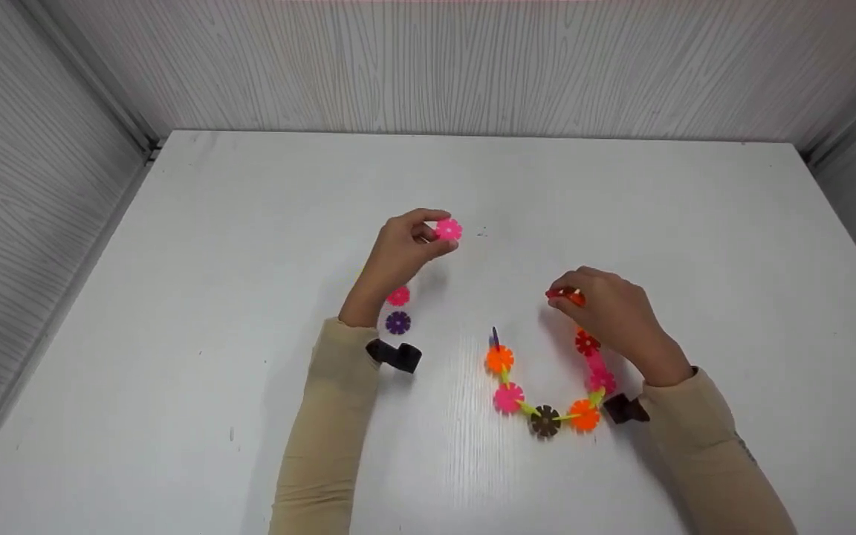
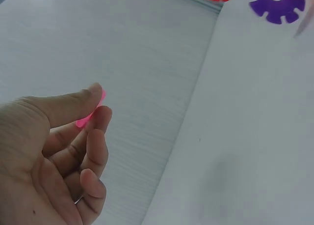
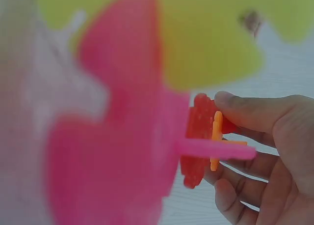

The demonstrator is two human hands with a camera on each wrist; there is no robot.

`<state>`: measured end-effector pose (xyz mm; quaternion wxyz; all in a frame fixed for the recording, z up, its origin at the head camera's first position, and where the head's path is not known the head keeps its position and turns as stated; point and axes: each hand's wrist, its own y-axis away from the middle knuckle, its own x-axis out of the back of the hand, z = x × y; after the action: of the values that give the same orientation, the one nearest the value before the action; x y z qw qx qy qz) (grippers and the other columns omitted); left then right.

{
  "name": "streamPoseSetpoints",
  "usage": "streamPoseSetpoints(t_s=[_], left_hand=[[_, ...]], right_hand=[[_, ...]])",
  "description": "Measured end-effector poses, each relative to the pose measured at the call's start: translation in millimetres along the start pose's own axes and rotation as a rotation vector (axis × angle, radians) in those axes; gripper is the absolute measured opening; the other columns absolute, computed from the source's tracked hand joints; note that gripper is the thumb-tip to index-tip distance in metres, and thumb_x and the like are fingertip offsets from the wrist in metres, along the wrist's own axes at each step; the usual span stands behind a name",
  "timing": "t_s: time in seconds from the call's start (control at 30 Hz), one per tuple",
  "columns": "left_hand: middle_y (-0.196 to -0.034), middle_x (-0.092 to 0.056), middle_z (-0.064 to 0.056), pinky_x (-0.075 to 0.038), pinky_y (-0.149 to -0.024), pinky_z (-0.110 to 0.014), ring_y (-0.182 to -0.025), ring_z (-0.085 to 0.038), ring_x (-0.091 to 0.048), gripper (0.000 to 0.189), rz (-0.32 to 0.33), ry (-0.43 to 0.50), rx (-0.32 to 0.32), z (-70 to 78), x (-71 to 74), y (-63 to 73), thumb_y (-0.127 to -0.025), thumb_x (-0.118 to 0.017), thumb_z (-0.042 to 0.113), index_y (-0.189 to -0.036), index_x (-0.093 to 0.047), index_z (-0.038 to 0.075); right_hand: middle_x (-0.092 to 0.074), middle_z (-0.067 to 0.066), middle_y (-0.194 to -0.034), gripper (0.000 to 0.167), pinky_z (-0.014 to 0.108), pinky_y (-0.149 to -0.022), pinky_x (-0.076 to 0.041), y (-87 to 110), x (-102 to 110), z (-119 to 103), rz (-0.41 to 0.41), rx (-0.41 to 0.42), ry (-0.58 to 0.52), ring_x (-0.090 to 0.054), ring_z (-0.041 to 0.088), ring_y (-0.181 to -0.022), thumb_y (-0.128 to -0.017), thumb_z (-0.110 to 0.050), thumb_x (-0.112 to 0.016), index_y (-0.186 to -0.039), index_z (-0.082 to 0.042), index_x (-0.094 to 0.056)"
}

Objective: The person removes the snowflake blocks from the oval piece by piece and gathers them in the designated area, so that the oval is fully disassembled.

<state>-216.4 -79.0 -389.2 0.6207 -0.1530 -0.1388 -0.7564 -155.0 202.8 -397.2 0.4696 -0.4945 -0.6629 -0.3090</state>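
My left hand point(image 1: 402, 249) pinches a small pink notched flower disc point(image 1: 449, 229) between thumb and forefinger, raised over the white table. In the left wrist view, only the edge of that pink disc point(image 2: 83, 122) shows. My right hand point(image 1: 610, 308) holds the upper right end of a chain of interlocked notched discs, with a red disc point(image 1: 556, 293) at its fingertips. From there the chain curves down in a U through pink, orange and brown discs point(image 1: 545, 421), joined by yellow-green ones. A purple disc point(image 1: 495, 338) stands edge-on at its left end.
Beside my left forearm lie a loose pink disc point(image 1: 398, 296) and a loose purple disc point(image 1: 398, 323). A bit of yellow point(image 1: 362, 273) peeks out behind the left wrist. Pale wood-grain panels point(image 1: 428, 67) rise behind the table and at both sides.
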Motion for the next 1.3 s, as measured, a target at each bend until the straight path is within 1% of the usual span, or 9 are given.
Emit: streamPoseSetpoints(t_s=[0.33, 0.47, 0.57, 0.7, 0.8, 0.93, 1.07, 1.13, 1.3], left_hand=[[-0.101, -0.059, -0.009, -0.045, -0.077, -0.026, -0.091, -0.020, -0.051, 0.047, 0.035, -0.060, 0.151, -23.4, 48.4, 3.8, -0.088, -0.070, 0.025, -0.133, -0.058, 0.016], [-0.103, -0.057, -0.007, -0.044, -0.078, -0.026, -0.093, -0.019, -0.049, 0.046, 0.080, -0.054, 0.207, -37.5, 62.1, 5.6, -0.088, -0.071, 0.025, -0.132, -0.058, 0.020], [-0.103, -0.055, -0.005, -0.043, -0.074, -0.027, -0.092, -0.019, -0.047, 0.046, 0.112, -0.034, 0.241, -48.7, 67.8, 6.3, -0.088, -0.071, 0.025, -0.132, -0.059, 0.022], [-0.103, -0.053, -0.005, -0.042, -0.074, -0.028, -0.091, -0.019, -0.046, 0.046, 0.124, -0.013, 0.287, -60.8, 68.9, 5.8, -0.088, -0.071, 0.024, -0.133, -0.058, 0.023], [-0.107, -0.054, -0.006, -0.042, -0.080, -0.028, -0.095, -0.020, -0.046, 0.046, 0.109, -0.019, 0.311, -66.7, 66.7, 4.6, -0.089, -0.070, 0.023, -0.133, -0.058, 0.024], [-0.110, -0.055, -0.009, -0.042, -0.089, -0.031, -0.100, -0.022, -0.047, 0.045, 0.087, -0.039, 0.319, -70.4, 62.1, 2.9, -0.089, -0.070, 0.023, -0.133, -0.058, 0.024], [-0.111, -0.056, -0.010, -0.043, -0.093, -0.032, -0.101, -0.023, -0.048, 0.045, 0.083, -0.053, 0.320, -72.3, 56.9, 0.1, -0.089, -0.070, 0.022, -0.132, -0.059, 0.023], [-0.113, -0.057, -0.010, -0.044, -0.094, -0.034, -0.103, -0.023, -0.048, 0.045, 0.080, -0.088, 0.326, -72.5, 54.3, -1.3, -0.088, -0.070, 0.024, -0.132, -0.060, 0.023], [-0.118, -0.058, -0.010, -0.044, -0.097, -0.039, -0.106, -0.025, -0.050, 0.045, 0.057, -0.227, 0.346, -69.5, 49.0, -2.3, -0.087, -0.071, 0.028, -0.131, -0.060, 0.025]], right_hand=[[-0.070, 0.011, -0.105, 0.027, 0.045, -0.077, -0.056, -1.4, -2, 6, -0.069, -0.048, -0.009, -0.066, 0.027, -0.089, -0.088, -0.023, -0.070, -0.111, -0.008, -0.070], [-0.068, 0.011, -0.108, 0.031, 0.046, -0.080, -0.056, -1.6, -2, 6, -0.127, -0.066, -0.004, -0.065, 0.027, -0.093, -0.089, -0.025, -0.069, -0.116, -0.009, -0.068], [-0.067, 0.011, -0.109, 0.034, 0.047, -0.082, -0.055, -0.7, -1, 6, -0.173, -0.062, 0.008, -0.063, 0.028, -0.096, -0.090, -0.025, -0.069, -0.119, -0.009, -0.065], [-0.065, 0.013, -0.112, 0.036, 0.047, -0.084, -0.055, 0.7, 0, 6, -0.214, -0.043, 0.014, -0.063, 0.029, -0.098, -0.090, -0.023, -0.068, -0.122, -0.008, -0.063], [-0.064, 0.013, -0.115, 0.037, 0.047, -0.087, -0.054, 1.2, 1, 7, -0.246, -0.041, 0.000, -0.062, 0.029, -0.101, -0.091, -0.022, -0.067, -0.124, -0.007, -0.061], [-0.062, 0.013, -0.117, 0.038, 0.048, -0.091, -0.052, 1.2, 3, 7, -0.276, -0.040, -0.016, -0.061, 0.030, -0.104, -0.091, -0.021, -0.067, -0.125, -0.007, -0.060], [-0.061, 0.013, -0.118, 0.040, 0.048, -0.091, -0.053, 0.9, 2, 8, -0.293, -0.041, -0.006, -0.060, 0.030, -0.105, -0.091, -0.022, -0.067, -0.126, -0.007, -0.059], [-0.061, 0.013, -0.119, 0.041, 0.047, -0.090, -0.053, 0.7, 1, 8, -0.294, -0.044, 0.008, -0.060, 0.030, -0.105, -0.090, -0.022, -0.067, -0.127, -0.007, -0.058], [-0.061, 0.014, -0.118, 0.041, 0.045, -0.086, -0.055, 0.5, 2, 9, -0.283, -0.043, 0.028, -0.061, 0.028, -0.101, -0.090, -0.021, -0.068, -0.126, -0.006, -0.059]])
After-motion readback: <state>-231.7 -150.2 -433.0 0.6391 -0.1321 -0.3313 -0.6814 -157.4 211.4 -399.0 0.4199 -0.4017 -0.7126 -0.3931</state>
